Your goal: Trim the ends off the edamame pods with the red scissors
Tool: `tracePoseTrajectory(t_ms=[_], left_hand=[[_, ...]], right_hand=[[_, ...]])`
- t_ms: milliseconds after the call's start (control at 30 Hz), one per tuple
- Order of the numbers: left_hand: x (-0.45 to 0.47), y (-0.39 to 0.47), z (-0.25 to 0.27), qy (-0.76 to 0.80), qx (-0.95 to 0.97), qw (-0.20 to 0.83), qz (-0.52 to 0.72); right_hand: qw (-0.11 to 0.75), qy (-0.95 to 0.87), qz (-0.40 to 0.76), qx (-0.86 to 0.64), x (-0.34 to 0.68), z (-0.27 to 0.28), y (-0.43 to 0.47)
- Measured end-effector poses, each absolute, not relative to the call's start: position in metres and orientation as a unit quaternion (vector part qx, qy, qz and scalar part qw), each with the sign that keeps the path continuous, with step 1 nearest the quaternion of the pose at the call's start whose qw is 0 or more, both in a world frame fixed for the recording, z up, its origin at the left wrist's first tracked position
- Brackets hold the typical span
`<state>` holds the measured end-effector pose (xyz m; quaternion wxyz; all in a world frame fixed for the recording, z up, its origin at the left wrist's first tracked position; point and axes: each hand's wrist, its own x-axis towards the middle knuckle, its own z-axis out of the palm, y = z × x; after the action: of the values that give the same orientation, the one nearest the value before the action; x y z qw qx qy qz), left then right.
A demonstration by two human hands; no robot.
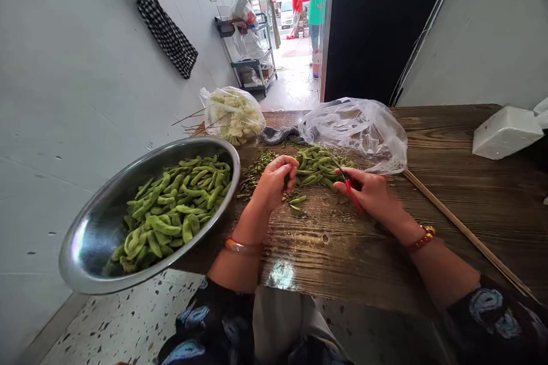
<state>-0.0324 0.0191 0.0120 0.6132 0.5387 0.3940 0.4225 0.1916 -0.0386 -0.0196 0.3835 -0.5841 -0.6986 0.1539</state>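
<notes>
Your left hand (274, 179) pinches a pod, your right hand (370, 191) grips red scissors (349, 185); the bowl (98, 228) left of them is well filled, a smaller pile (319, 164) remains

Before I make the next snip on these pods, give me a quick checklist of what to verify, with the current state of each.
1. Left hand grips a pod: ok, fingers closed, pod mostly hidden.
2. Right hand holds the red-handled scissors: ok.
3. Blades clear of the left fingers: cannot tell, the blades are too small to make out.
4. Untrimmed pod pile within reach by the plastic bag: ok.
5. Metal bowl has room: ok, but it overhangs the wooden table edge: not ok.
</notes>
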Motion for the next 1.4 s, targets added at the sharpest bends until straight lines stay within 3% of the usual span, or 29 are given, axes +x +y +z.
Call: tracePoseTrajectory(t_ms=[133, 233, 333, 467, 600, 800, 900, 1400], left_hand=[[-0.039, 0.019, 0.013, 0.432, 0.766, 0.401, 0.256], [-0.041, 0.019, 0.01, 0.468, 0.828, 0.287, 0.114], [-0.04, 0.019, 0.006, 0.47, 0.853, 0.224, 0.031], [-0.04, 0.02, 0.002, 0.456, 0.867, 0.198, 0.031], [-0.037, 0.022, 0.0, 0.45, 0.848, 0.228, 0.162], [-0.03, 0.014, 0.009, 0.398, 0.68, 0.536, 0.304], [-0.026, 0.01, 0.009, 0.386, 0.617, 0.604, 0.326], [-0.018, 0.008, 0.004, 0.391, 0.605, 0.586, 0.37]], right_hand=[[0.385, -0.69, 0.166, -0.59, 0.192, -0.02, -0.038], [0.388, -0.689, 0.174, -0.587, 0.192, -0.02, -0.037], [0.391, -0.691, 0.178, -0.581, 0.192, -0.019, -0.036], [0.388, -0.689, 0.173, -0.587, 0.191, -0.021, -0.036], [0.387, -0.693, 0.164, -0.586, 0.191, -0.025, -0.035], [0.381, -0.709, 0.161, -0.571, 0.19, -0.025, -0.037], [0.378, -0.722, 0.168, -0.554, 0.188, -0.025, -0.038], [0.341, -0.745, 0.185, -0.543, 0.184, -0.025, -0.041]])
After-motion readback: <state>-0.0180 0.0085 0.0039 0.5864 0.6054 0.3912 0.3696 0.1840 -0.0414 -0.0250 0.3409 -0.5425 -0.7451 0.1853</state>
